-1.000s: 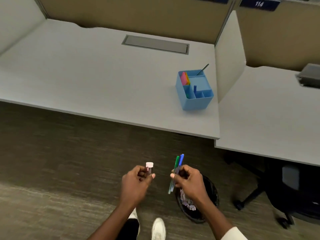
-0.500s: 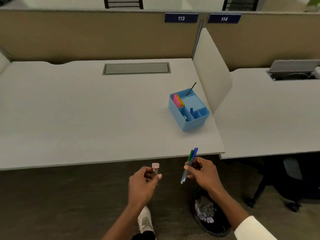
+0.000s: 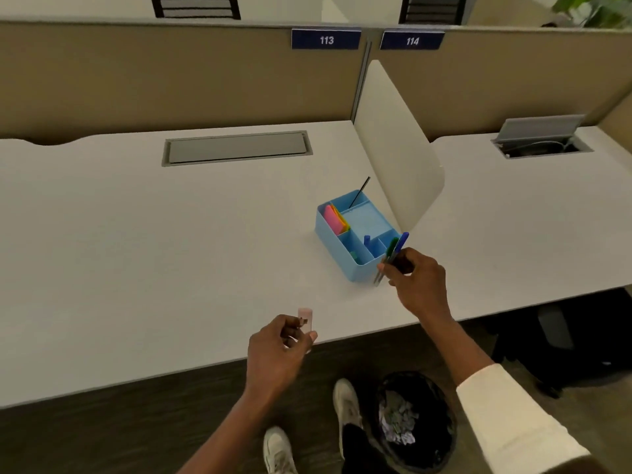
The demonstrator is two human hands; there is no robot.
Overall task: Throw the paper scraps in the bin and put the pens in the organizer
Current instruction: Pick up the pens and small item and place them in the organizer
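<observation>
My right hand (image 3: 419, 282) grips two pens, one green-capped (image 3: 391, 247), one blue-capped (image 3: 403, 239); left hand (image 3: 278, 350) pinches one pink-capped marker (image 3: 305, 318), over the white desk (image 3: 136, 234).

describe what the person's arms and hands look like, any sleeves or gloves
Both hands are bare: no gloves, rings or watch that the view shows. The left hand leads into a forearm that is uncovered down to the frame edge. The right hand has a bare forearm too, with a cream long sleeve pushed up toward the elbow.

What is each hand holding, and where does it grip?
The right hand pinches two pens, green and blue, around mid-barrel. The left hand holds a pink-capped pen by its lower part, cap up.
</observation>
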